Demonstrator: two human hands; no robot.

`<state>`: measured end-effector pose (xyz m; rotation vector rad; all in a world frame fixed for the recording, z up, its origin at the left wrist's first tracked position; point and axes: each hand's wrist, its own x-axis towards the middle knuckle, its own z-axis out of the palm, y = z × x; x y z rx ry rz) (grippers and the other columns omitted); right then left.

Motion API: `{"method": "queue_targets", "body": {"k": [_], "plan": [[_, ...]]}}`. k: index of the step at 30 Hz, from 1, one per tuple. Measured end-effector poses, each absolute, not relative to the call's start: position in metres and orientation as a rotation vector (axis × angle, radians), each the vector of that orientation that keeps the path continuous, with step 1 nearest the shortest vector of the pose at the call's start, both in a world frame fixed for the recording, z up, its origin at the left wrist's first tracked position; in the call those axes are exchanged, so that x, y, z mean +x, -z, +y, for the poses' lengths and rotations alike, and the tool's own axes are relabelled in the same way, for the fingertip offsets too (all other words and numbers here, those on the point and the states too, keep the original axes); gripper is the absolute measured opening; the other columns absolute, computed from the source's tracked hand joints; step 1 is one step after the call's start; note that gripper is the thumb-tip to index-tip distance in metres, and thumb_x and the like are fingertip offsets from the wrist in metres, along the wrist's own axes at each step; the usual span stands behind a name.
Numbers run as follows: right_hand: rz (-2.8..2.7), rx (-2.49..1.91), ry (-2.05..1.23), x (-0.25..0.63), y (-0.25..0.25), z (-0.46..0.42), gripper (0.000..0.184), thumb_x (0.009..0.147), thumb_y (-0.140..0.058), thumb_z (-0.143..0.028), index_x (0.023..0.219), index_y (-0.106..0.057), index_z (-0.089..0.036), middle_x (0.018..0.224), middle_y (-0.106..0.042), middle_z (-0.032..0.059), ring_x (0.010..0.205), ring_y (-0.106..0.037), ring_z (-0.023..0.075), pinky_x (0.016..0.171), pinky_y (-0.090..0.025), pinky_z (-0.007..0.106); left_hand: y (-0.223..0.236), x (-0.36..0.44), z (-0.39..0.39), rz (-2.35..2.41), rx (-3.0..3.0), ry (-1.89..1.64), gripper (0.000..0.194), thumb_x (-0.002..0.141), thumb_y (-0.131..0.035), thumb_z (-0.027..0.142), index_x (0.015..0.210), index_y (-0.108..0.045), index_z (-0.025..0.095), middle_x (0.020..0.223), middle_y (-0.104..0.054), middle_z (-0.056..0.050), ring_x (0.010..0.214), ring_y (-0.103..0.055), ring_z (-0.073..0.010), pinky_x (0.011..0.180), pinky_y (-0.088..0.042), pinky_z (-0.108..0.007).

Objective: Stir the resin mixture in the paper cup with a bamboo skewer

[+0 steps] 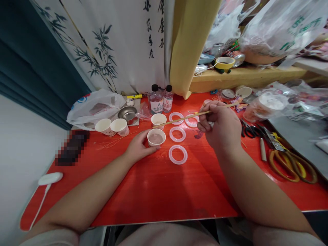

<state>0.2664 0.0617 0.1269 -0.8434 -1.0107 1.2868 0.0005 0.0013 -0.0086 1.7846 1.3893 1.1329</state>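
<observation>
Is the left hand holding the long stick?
No, the right hand holds the stick, while the left hand steadies a paper cup.

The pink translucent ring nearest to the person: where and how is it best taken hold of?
The pink translucent ring is probably best pinched at its left and right outer edges, from the near side: it lies flat, red tabletop before it, another pink ring beyond.

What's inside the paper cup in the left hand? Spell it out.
The paper cup in the left hand contains a translucent, pinkish-grey liquid. It covers the cup's bottom, so anything lying there can't be made out.
</observation>
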Motion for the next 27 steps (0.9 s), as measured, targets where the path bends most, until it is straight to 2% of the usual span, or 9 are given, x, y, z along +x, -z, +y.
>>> {"method": "queue_targets", "body": {"k": [4, 8, 12, 15, 18, 21, 24, 27], "plan": [[-1.006, -0.859, -1.274, 0.267, -0.126, 0.061, 0.012, 0.079, -0.059, -0.017, 0.068, -0.059, -0.022, 0.057, -0.055, -0.0026, 0.038, -0.032, 0.0082, 0.039, -0.028, 0.026, 0.008, 0.0, 0.001, 1.38, 1.771, -1.118, 0.068, 0.075, -0.092, 0.046, 0.134, -0.066, 0.025, 0.136, -0.074, -0.012, 0.124, -0.071, -0.035, 0.107, -0.056, -0.054], [-1.284, -0.883, -1.188, 0.264, -0.112, 0.055, 0.015, 0.088, -0.056, -0.02, 0.074, -0.061, -0.023, 0.057, -0.054, -0.0038, 0.041, -0.039, 0.01, 0.042, -0.032, 0.027, 0.003, 0.001, 0.001, 1.39, 1.782, -1.095, 0.068, 0.074, -0.093, 0.043, 0.133, -0.066, 0.024, 0.133, -0.074, -0.012, 0.121, -0.071, -0.034, 0.105, -0.056, -0.052], [-1.84, -0.798, -0.95, 0.26, -0.098, 0.047, 0.012, 0.092, -0.056, -0.017, 0.083, -0.063, -0.022, 0.07, -0.061, -0.0003, 0.059, -0.053, 0.0137, 0.057, -0.042, 0.03, 0.0, 0.001, 0.001, 1.361, 1.843, -1.087, 0.064, 0.074, -0.093, 0.038, 0.13, -0.067, 0.025, 0.131, -0.073, -0.011, 0.12, -0.07, -0.0328, 0.105, -0.055, -0.051], [-2.048, -0.754, -0.801, 0.26, -0.093, 0.045, 0.012, 0.09, -0.056, -0.015, 0.082, -0.06, -0.022, 0.072, -0.062, 0.0007, 0.065, -0.056, 0.0158, 0.062, -0.043, 0.031, 0.001, 0.001, 0.001, 1.357, 1.863, -1.083, 0.062, 0.073, -0.093, 0.034, 0.129, -0.067, 0.025, 0.128, -0.073, -0.011, 0.117, -0.07, -0.0323, 0.104, -0.055, -0.05], [-1.941, -0.864, -0.901, 0.261, -0.087, 0.049, 0.015, 0.092, -0.053, -0.016, 0.079, -0.06, -0.022, 0.071, -0.063, 0.0007, 0.064, -0.056, 0.0154, 0.06, -0.043, 0.03, 0.002, 0.0, 0.002, 1.38, 1.88, -1.085, 0.063, 0.072, -0.093, 0.032, 0.129, -0.067, 0.026, 0.127, -0.073, -0.01, 0.116, -0.071, -0.0322, 0.102, -0.055, -0.05], [-1.703, -0.988, -1.14, 0.257, -0.079, 0.056, 0.017, 0.092, -0.052, -0.019, 0.078, -0.06, -0.022, 0.066, -0.062, -0.0008, 0.053, -0.051, 0.0124, 0.051, -0.037, 0.028, 0.002, 0.0, 0.002, 1.388, 1.898, -1.091, 0.062, 0.072, -0.092, 0.031, 0.129, -0.068, 0.027, 0.129, -0.074, -0.009, 0.117, -0.071, -0.0322, 0.103, -0.056, -0.05], [-1.434, -1.057, -1.376, 0.251, -0.076, 0.062, 0.013, 0.087, -0.055, -0.022, 0.075, -0.06, -0.022, 0.059, -0.059, -0.0025, 0.042, -0.042, 0.0098, 0.042, -0.031, 0.026, 0.002, 0.0, 0.002, 1.407, 1.889, -1.085, 0.064, 0.072, -0.092, 0.033, 0.131, -0.067, 0.026, 0.13, -0.074, -0.01, 0.119, -0.071, -0.0329, 0.103, -0.056, -0.051], [-1.218, -1.042, -1.459, 0.249, -0.081, 0.064, 0.011, 0.082, -0.057, -0.022, 0.071, -0.061, -0.021, 0.054, -0.057, -0.0033, 0.038, -0.037, 0.0083, 0.039, -0.03, 0.025, 0.002, -0.001, 0.002, 1.407, 1.851, -1.081, 0.067, 0.074, -0.092, 0.038, 0.133, -0.065, 0.025, 0.132, -0.073, -0.012, 0.12, -0.071, -0.0335, 0.105, -0.056, -0.052]]}}
